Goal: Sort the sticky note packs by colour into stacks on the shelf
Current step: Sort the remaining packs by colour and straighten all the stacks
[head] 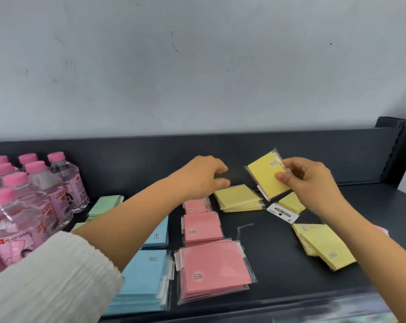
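The right hand pinches a yellow sticky note pack; below it lies a "STICKY NOTE" header card. The left hand hovers loosely open, empty, right of "PEACH SODA" bottles.

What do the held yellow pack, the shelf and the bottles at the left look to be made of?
Held yellow pack in the right hand: matte paper pad in a clear glossy plastic sleeve, whose shiny edges overhang.
Shelf: looks like dark painted metal, smooth with a dull sheen; uncertain.
Bottles: clear, probably plastic, with pink caps and printed labels.
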`<state>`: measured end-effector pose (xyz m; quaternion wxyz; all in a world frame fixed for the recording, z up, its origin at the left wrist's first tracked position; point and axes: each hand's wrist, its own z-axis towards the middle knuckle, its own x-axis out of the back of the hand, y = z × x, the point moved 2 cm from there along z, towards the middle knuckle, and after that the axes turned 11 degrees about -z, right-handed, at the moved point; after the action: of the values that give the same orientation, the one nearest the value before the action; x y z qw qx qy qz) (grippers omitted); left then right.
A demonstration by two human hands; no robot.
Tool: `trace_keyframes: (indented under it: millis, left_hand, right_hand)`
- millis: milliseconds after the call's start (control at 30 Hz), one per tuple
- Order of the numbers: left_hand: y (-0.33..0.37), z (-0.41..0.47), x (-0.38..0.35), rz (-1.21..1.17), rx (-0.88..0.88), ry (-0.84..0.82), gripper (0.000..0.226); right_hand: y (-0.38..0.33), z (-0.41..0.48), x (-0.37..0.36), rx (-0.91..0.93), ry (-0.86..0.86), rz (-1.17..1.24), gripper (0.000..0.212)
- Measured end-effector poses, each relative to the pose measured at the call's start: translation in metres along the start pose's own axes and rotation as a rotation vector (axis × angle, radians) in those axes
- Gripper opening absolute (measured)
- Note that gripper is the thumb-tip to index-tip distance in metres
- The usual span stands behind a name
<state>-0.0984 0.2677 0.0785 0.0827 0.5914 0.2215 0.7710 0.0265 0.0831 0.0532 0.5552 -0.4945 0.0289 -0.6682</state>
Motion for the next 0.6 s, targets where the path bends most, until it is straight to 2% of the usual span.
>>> trace_keyframes:
  millis: [133,433,600]
  left_hand:
    - [-0.008,0.029,-0.032,0.065,0.068,-0.172,0.063]
    - [-0.037,0.091,-0.082,0.231,0.157,-0.388,0.107]
    - [-0.051,0.116,-0.098,0.217,0.202,-0.47,0.111]
  right_hand:
    - [0.015,0.008,0.003,-0.036,0.004,0.009,0.012]
    - [0.045,0.021,0.006,-0.018,-0.083,-0.01,0.015]
    - [0.054,0.029,0.014,0.005,-0.113,0.017,0.02]
